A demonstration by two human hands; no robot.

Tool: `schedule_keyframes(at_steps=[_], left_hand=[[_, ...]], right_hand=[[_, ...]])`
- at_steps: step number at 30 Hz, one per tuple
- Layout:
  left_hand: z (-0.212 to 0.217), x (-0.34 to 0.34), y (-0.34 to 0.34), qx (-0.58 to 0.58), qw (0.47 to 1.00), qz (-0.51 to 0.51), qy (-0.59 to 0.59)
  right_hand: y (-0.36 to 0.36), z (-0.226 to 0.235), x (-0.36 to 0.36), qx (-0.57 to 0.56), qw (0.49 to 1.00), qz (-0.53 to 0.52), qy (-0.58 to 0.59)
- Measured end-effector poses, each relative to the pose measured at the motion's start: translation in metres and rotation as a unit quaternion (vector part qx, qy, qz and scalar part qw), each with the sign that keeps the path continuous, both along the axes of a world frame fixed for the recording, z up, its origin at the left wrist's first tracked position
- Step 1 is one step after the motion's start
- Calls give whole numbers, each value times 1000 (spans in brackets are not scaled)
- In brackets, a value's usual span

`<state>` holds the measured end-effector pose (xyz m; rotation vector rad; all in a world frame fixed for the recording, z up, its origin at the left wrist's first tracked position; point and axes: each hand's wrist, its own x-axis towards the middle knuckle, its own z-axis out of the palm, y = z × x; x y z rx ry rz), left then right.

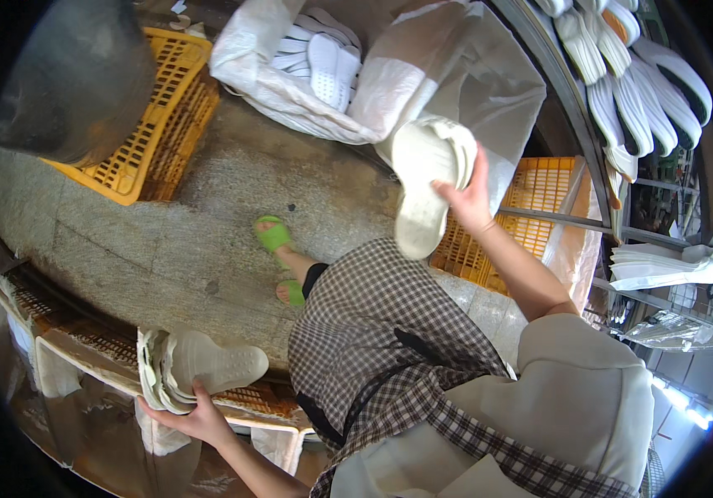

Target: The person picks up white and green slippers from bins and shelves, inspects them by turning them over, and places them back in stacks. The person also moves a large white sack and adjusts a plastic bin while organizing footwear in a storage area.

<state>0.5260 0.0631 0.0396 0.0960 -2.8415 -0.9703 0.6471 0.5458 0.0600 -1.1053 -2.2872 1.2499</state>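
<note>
At the lower left, my left hand (200,419) is closed around a stack of pale shoe soles (217,363), its fingers under one end and the thumb on top. The toe or heel end of the top sole points right. Higher up, right of the middle, my right hand (470,199) grips another few off-white shoe soles (423,178) by their side edge, thumb across the upper one. They hang over the floor in front of an open white sack (290,100). Inside that sack, more white soles (331,70) are piled.
A yellow plastic crate (186,75) with a dark drum (66,79) over it stands at the upper left. Another yellow crate (539,183) is at the right. Soles hang on a rack (651,104) at the far right. Lined crates (90,349) run along the lower left.
</note>
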Motion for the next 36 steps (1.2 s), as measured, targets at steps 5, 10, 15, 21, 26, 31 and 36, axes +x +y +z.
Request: schedule_keyframes(at_steps=[5,10,15,21,26,31,36], left_hand=[[-9,65,52,69,991,-26,-109],[-61,139,131,66,988,-37,-135],[-131,229,237,88,983,6,-161],[-196,297,317,111,964,-46,-238],[-241,323,344,142,949,-46,-277],[-261,326,356,211,938,-56,-271],[-258,308,358,147,945,-134,-259]], right_hand=[[143,-14,79,277,955,-18,-101],[269,-100,113,376,888,14,-264],[356,-246,140,368,875,182,-257],[366,-411,185,323,876,184,-307],[355,-491,193,388,817,282,-320],[360,-496,233,350,777,276,-444],[352,-495,222,381,781,250,-427]])
